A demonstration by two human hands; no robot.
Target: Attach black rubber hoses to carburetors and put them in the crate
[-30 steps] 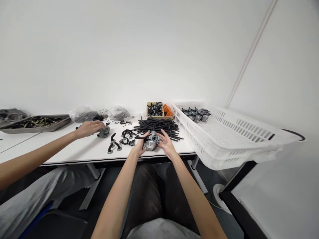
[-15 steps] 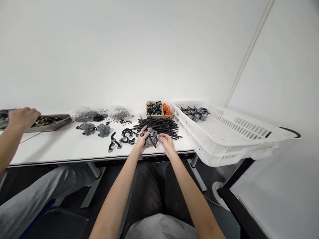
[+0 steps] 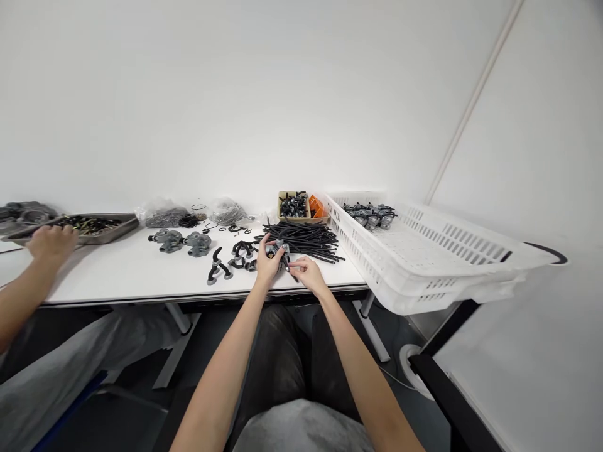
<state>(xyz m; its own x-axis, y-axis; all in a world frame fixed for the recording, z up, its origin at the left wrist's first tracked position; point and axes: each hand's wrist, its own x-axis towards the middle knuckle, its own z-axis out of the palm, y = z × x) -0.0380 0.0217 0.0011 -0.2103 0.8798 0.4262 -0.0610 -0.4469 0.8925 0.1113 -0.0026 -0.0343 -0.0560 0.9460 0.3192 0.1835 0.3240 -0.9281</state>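
My left hand is wrapped round a grey metal part with black tubing, held above the table's front edge. The fingertips of my right hand pinch at the lower right of that part, on what looks like a black tube end. A pile of thin black tubes lies just behind both hands. Left of my left hand are several short black elbow pieces with grey ends. Two more grey metal parts rest farther left on the white table.
A white slotted crate on the right holds several grey assemblies. Behind the tubes stand a beige bin of small parts and an orange container. Plastic bags lie near the wall. At left, another person's hand reaches by a metal tray.
The grey part has turned in my left hand, and my right hand has shifted slightly left and down. The other person's hand has moved down to the metal tray's front.
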